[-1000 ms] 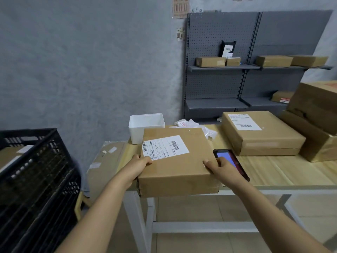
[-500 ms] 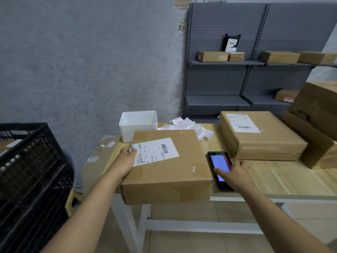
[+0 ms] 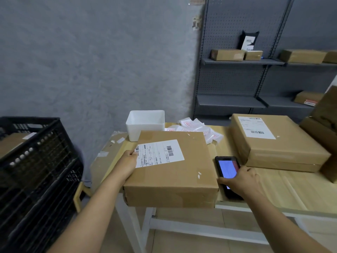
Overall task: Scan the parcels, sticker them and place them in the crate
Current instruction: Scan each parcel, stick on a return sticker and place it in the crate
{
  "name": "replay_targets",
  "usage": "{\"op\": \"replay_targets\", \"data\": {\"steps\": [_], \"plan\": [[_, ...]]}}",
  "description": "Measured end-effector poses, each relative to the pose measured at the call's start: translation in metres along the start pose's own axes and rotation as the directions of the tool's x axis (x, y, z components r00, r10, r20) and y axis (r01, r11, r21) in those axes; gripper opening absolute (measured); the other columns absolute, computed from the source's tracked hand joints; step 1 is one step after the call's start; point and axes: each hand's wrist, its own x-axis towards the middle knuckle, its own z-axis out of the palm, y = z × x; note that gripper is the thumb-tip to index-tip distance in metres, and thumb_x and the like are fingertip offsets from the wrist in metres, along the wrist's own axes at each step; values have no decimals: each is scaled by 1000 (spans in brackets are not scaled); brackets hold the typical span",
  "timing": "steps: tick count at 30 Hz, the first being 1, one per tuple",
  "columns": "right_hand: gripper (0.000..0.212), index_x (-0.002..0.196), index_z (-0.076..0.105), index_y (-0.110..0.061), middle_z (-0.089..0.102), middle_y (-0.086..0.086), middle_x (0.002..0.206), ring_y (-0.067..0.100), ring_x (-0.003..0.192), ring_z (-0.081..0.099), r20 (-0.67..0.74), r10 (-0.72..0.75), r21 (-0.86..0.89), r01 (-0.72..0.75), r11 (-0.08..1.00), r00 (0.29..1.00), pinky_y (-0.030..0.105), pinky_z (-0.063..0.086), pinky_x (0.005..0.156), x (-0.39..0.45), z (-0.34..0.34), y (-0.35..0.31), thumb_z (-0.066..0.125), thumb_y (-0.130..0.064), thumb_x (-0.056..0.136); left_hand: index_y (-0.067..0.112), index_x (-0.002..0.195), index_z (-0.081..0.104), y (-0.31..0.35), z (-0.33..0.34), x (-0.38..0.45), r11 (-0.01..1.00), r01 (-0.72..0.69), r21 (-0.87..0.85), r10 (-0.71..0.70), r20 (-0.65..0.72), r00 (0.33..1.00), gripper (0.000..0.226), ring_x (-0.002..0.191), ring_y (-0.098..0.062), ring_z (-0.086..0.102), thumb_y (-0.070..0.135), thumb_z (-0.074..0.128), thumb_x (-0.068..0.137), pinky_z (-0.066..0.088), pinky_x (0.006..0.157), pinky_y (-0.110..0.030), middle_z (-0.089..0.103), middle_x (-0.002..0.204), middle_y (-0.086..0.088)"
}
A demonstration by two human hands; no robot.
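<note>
At the far left a black crate (image 3: 36,161) stands beside the worktop (image 3: 300,194), well apart from the parcel (image 3: 173,170), with some cardboard already showing inside it. The left hand (image 3: 128,162) grips the parcel's left edge, thumb on the corner of its white label (image 3: 159,153). The parcel lies flat on the worktop's near left corner, and its front juts past the edge; with only one hand on it, a tug toward the crate could probably tip it off or drag the loose sticker packets (image 3: 195,127) lying just behind it. To its right, the right hand (image 3: 242,181) curls over the lower end of the scanner (image 3: 228,170), which lies screen-up just beside the parcel and close to the edge, so a loose pick-up could likely knock it to the floor. The thumb may also cover part of a barcode during the scan. The worktop is pale wood on a white frame, carrying a white tub (image 3: 145,123), a second labelled parcel (image 3: 273,141) and stacked boxes (image 3: 324,128) at the right. Behind are a grey textured wall and grey pegboard shelves (image 3: 242,61) holding small cartons.
</note>
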Motion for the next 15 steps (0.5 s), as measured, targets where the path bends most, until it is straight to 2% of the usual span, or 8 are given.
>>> {"op": "replay_targets", "data": {"steps": [2,4,7,10,12,15], "plan": [[89,123,44,-2,45,17,120,31,113,44,-1,13,78,-13,997,1000,36,41,88,3,-4,-1,79,-56,61,18,137,44,-4,-1,0,1000,5,0,-5,11,1000,41,98,-17,45,35,32,102,34,80,-31,53,131,-4],[88,123,44,0,43,19,121,32,107,49,-15,32,178,-29,984,999,40,46,85,6,-9,-3,80,-52,63,19,136,44,-6,-3,-1,1000,8,-21,-8,23,1000,43,99,-17,46,40,32,101,35,81,-32,54,129,-3],[84,121,48,1,43,18,121,28,98,47,-25,33,278,-25,960,999,39,46,83,9,-20,-9,79,-53,65,21,132,46,-8,-5,-4,999,14,-30,-12,46,999,45,94,-14,51,49,37,97,38,76,-32,57,116,5],[82,114,52,2,48,19,118,25,90,46,-63,-25,304,43,952,998,35,45,75,6,-33,-23,80,-55,63,18,134,41,-8,-7,-7,999,28,-17,-26,93,995,57,83,-7,56,55,48,91,42,64,-27,58,98,11],[82,113,51,2,51,19,117,28,93,52,-103,-80,300,107,948,991,35,45,74,-1,-42,-35,81,-54,62,17,140,33,-7,-7,-10,999,35,9,-35,134,990,68,81,-5,55,56,54,87,41,61,-25,55,104,10],[85,115,46,-2,47,12,114,24,94,49,-143,-190,236,220,947,971,31,40,72,-18,-57,-55,83,-54,60,15,143,26,-4,-8,-15,997,18,76,-31,170,985,83,81,-8,49,60,59,83,35,57,-22,54,126,5]]}}
